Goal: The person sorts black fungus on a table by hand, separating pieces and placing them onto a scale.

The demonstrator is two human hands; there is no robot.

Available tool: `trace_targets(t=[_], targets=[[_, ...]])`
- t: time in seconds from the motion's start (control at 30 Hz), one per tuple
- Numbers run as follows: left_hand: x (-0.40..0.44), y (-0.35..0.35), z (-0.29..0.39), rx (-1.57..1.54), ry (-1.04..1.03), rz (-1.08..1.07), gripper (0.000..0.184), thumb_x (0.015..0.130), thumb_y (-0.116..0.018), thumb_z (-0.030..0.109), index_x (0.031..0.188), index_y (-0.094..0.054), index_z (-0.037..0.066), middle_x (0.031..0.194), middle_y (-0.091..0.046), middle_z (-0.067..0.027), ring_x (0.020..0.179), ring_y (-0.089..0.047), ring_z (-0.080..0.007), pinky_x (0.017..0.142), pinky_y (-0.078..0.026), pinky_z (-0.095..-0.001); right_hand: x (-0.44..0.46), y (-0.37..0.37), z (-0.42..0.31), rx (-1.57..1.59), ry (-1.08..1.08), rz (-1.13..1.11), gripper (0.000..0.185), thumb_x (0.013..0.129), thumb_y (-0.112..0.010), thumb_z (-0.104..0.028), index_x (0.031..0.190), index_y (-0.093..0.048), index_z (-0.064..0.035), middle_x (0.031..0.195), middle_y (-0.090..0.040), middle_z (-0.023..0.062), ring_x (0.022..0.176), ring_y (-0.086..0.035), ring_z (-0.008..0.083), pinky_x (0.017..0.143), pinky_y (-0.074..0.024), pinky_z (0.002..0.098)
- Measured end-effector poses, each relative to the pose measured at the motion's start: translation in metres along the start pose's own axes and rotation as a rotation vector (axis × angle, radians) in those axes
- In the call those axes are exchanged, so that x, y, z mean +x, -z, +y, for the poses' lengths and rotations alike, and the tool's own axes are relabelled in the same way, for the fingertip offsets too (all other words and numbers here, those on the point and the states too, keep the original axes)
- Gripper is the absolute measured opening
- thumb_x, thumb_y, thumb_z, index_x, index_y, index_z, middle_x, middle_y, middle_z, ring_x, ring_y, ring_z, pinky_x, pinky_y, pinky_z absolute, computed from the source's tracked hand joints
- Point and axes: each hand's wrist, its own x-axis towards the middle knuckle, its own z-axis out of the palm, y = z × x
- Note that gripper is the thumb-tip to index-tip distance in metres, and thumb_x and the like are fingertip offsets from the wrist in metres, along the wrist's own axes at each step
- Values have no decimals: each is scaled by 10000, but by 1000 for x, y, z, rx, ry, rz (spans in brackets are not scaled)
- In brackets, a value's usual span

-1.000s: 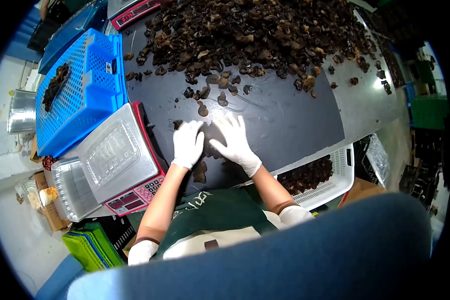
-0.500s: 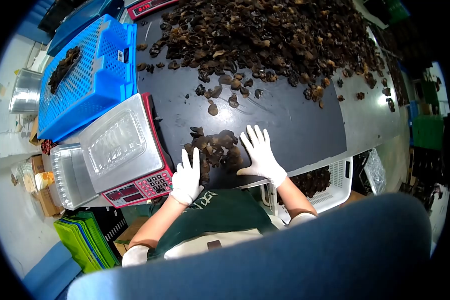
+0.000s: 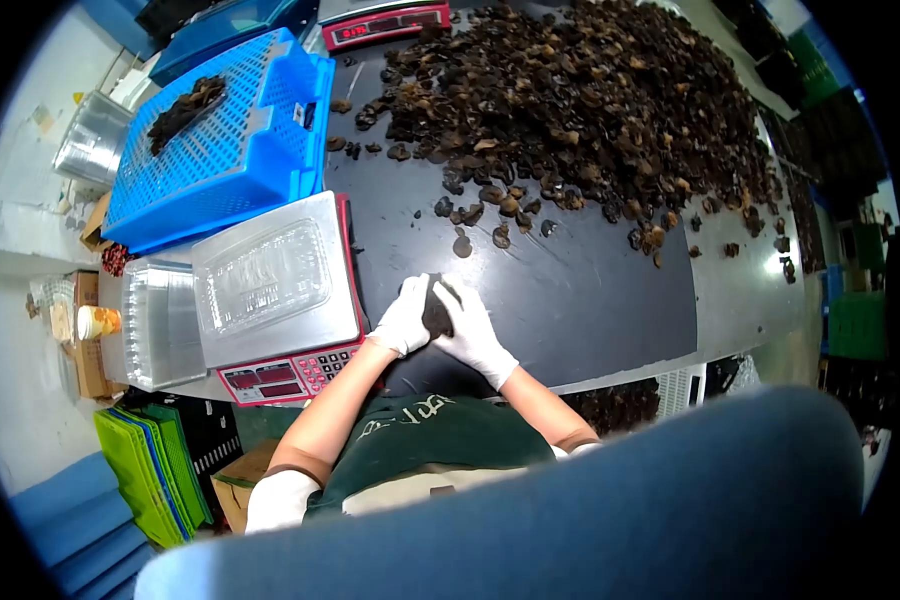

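Note:
Both white-gloved hands are pressed together around a dark clump of wood ear mushrooms [image 3: 437,312] on the black tabletop, near its front edge. My left hand [image 3: 404,318] closes on it from the left, and my right hand [image 3: 474,334] from the right. Only the dark middle of the clump shows between the fingers. Left of my hands stands a red-framed digital scale [image 3: 325,370] with a clear plastic tray [image 3: 268,266] on its plate. A large heap of wood ears [image 3: 590,110] covers the far part of the table, with loose pieces along its near edge.
A blue perforated crate [image 3: 240,150] with a few wood ears on top is behind the scale. Clear containers [image 3: 160,325] are stacked at left. Another scale [image 3: 385,25] sits at the back. A white basket [image 3: 680,390] stands below the table's front edge.
My hands, spread on either side of the loose wood ears before, have come together and squeezed them into one clump. The camera view has shifted.

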Motion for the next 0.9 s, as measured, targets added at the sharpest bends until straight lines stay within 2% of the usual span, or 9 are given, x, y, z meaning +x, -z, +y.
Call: trace_targets(t=[0.07, 0.1, 0.2, 0.37, 0.53, 0.57, 0.67, 0.73, 0.9], targets=[[9, 29, 29, -220, -67, -123, 617, 706, -662, 47, 1279, -439, 5, 1225, -473, -255, 1047, -554, -409, 948, -475, -401, 2, -5, 15, 73, -27, 39, 680, 652, -773, -79, 1288, -534, -85, 1282, -536, 184, 1183, -529, 379, 1005, -448, 431], [3, 14, 22, -340, -68, 14, 510, 686, -636, -2, 1173, -482, 7, 1135, -512, -233, 1049, -547, -396, 923, -474, -393, 6, -2, 13, 95, -52, 38, 616, 660, -752, -36, 1245, -573, -107, 1251, -559, 168, 1152, -554, 364, 985, -468, 408], [-8, 30, 43, -481, 71, -1, 529, 709, -575, -36, 1223, -469, 29, 1130, -489, -171, 1053, -538, -316, 953, -443, -346, 21, 6, 4, 152, 32, 26, 582, 649, -759, -16, 1202, -603, -108, 1223, -567, 159, 1114, -571, 361, 964, -481, 403], [-38, 129, 86, -224, -93, 237, 575, 656, -510, -53, 1225, -476, 20, 1154, -479, -161, 1102, -512, -309, 993, -412, -354, 94, 23, -70, 175, 317, 9, 575, 651, -800, -56, 1189, -602, -96, 1201, -576, 157, 1095, -585, 342, 925, -503, 407], [-75, 215, 42, -156, 99, 371, 575, 679, -512, -57, 1248, -462, 17, 1158, -529, -118, 1085, -546, -222, 947, -458, -325, 173, -27, -142, 320, 430, -173, 649, 620, -713, 19, 1237, -554, -106, 1280, -533, 155, 1182, -521, 362, 988, -464, 431], [-84, 225, 15, -227, 164, 370, 574, 690, -517, -56, 1256, -455, 25, 1138, -534, -103, 1065, -552, -204, 925, -470, -317, 184, -42, -151, 338, 463, -152, 579, 646, -694, 5, 1195, -549, -110, 1247, -535, 146, 1095, -544, 379, 907, -503, 431], [-94, 252, -12, -152, 206, 406, 641, 650, -545, -58, 1282, -464, 17, 1182, -506, -160, 1135, -535, -290, 1018, -419, -362, 202, -91, -162, 290, 423, -298, 546, 710, -673, -32, 1232, -524, -97, 1292, -504, 160, 1140, -529, 371, 973, -464, 428], [-105, 255, -51, 318, 166, 401, 718, 646, -604, -20, 1342, -444, 56, 1368, -402, -239, 1168, -520, -432, 1040, -422, -411, 206, -110, -159, 213, 433, -350, 528, 723, -674, -82, 1230, -526, -103, 1311, -486, 173, 1100, -539, 369, 939, -470, 435], [-115, 261, -55, 370, 406, 358, 879, 610, -678, 39, 1432, -404, 183, 1534, -216, -263, 1237, -455, -487, 1033, -438, -455, 204, -89, -149, -11, 480, -305, 743, 678, -748, -296, 1358, -496, -132, 1405, -422, 191, 1219, -429, 410, 977, -382, 535]])
